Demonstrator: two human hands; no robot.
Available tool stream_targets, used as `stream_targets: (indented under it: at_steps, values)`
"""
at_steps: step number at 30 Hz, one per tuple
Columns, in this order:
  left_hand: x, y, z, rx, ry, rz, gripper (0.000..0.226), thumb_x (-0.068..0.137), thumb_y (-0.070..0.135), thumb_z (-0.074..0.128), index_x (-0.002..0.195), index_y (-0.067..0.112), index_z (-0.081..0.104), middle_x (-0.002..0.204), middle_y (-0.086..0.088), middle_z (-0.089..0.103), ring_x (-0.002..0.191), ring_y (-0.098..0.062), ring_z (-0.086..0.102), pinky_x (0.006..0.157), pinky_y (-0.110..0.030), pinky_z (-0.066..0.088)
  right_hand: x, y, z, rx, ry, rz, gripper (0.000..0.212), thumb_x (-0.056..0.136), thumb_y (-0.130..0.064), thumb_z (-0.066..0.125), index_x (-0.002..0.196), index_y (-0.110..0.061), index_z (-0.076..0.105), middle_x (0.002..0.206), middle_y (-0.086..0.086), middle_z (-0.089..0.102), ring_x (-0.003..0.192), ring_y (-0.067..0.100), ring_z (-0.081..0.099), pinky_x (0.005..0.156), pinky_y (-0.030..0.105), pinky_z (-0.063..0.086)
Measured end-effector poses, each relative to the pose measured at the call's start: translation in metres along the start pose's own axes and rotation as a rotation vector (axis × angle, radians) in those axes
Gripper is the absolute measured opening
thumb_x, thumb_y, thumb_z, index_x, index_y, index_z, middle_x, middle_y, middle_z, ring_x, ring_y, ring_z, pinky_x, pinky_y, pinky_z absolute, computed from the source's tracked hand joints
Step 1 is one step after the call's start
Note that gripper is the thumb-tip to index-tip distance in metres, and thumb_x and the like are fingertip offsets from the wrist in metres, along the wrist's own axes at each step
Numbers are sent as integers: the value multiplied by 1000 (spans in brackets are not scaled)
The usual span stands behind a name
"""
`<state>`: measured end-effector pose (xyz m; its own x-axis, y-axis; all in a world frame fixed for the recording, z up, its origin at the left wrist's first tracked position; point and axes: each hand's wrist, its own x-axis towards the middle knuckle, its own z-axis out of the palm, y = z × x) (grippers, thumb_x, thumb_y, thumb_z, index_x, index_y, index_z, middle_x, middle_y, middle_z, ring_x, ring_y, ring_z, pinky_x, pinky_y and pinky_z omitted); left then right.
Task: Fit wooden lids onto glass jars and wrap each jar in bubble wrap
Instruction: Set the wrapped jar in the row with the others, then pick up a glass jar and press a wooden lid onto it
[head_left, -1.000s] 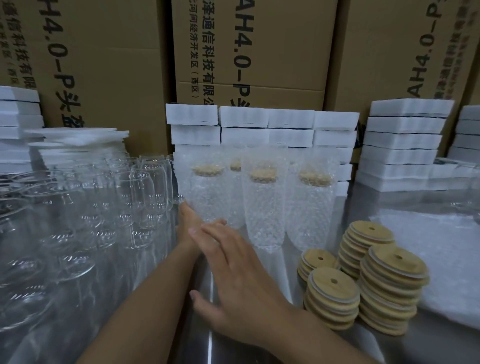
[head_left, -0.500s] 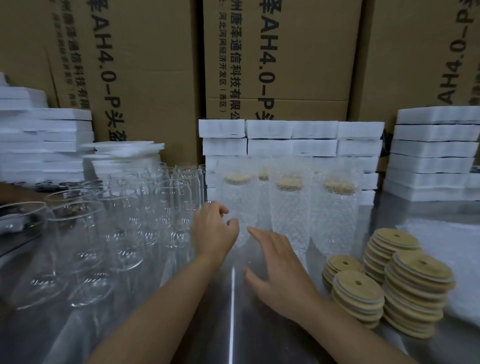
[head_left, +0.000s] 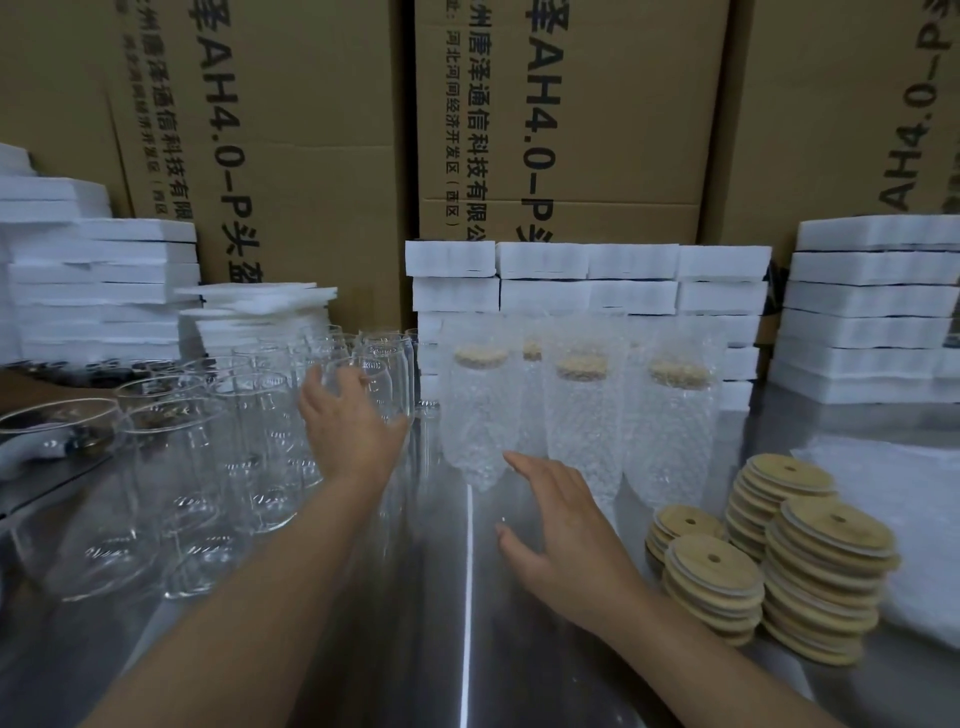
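Gripping a jar (head_left: 388, 375), the left hand (head_left: 353, 431) is out over the table's (head_left: 415, 649) left half: the fingers curl round the far side of the glass and the thumb sits on the near right, so the grip is clamped on that jar. It stands upright at the right-hand edge of the crowd of bare jars (head_left: 208, 457), which fills the table's left side, all of them open-mouthed.

Over to the right hand (head_left: 566, 535): fingers spread and relaxed, grip apart, holding nothing. It hangs low over the middle of the table, its fingertips just beside the foot of the nearest of the wrapped jars (head_left: 478, 415). Those stand upright in a cluster toward the back edge, with wooden tops showing through the wrap.

Near the right edge sit four stacks of lids (head_left: 826, 561), touching one another. A sheet of bubble wrap (head_left: 914, 519) lies flat just beyond them. Foam blocks (head_left: 587, 280) line the back edge, with cartons (head_left: 311, 130) towering behind.
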<state>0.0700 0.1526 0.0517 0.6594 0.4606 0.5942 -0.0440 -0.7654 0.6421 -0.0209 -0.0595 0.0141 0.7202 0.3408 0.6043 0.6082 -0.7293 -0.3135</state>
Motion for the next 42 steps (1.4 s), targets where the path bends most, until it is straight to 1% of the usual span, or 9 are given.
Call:
stream_targets:
  at_steps: [8,18,21,25,28,32,36,39,42]
  values:
    - [-35,8,-2,-84,104,289,36,77,32,78,89,22,46,146,-6,41,121,-26,51,78,-40,53,1,3,3,94,7,41,69,89,-34,58,146,-33,20,131,-18,33,123,-4,27,96,0,17]
    - [-95,50,-6,-496,-1,774,43,72,42,70,81,3,57,134,-9,49,122,-15,50,84,-28,50,8,19,9,486,163,275,99,62,-43,79,141,-43,19,136,-21,34,122,9,47,96,38,50]
    - [-99,51,-8,-574,-46,857,39,71,40,72,90,15,48,134,-6,44,122,-21,52,89,-21,46,9,15,4,443,179,245,91,49,-59,70,113,-78,8,115,-55,24,115,-13,42,87,18,46]
    - [-96,43,-11,-675,-118,912,53,69,35,77,105,19,42,139,-14,38,130,-22,46,102,-26,44,9,12,3,405,197,219,88,46,-58,74,107,-77,14,113,-55,29,109,-24,39,78,2,39]
    - [-88,31,-11,-699,-273,890,97,59,39,84,137,21,29,151,-20,23,137,-29,42,105,-35,44,7,17,5,446,247,226,92,53,-40,84,125,-51,28,119,-38,40,113,-9,46,89,10,39]
    - [-81,14,-10,-557,-492,756,129,49,46,90,147,42,5,155,14,19,133,-12,46,106,-28,44,7,18,0,489,320,221,87,59,-33,87,123,-44,29,122,-34,40,113,-19,41,86,4,37]
    - [-86,14,-1,-492,-551,571,115,50,63,78,139,64,5,134,34,37,125,1,50,101,-23,45,3,7,3,557,282,204,88,53,-39,84,125,-45,33,124,-32,45,115,-17,43,87,5,39]
    - [-90,14,7,-497,-543,480,106,47,69,74,141,44,31,129,28,48,121,-7,55,99,-38,49,0,2,6,556,188,140,94,56,-36,85,133,-33,33,118,-47,39,115,-20,41,87,-1,34]
    - [-91,15,10,-475,-506,429,98,48,68,73,136,36,41,117,38,51,115,-1,56,96,-22,47,0,1,0,560,146,118,96,56,-39,88,133,-38,29,115,-51,37,116,-21,39,87,-1,34]
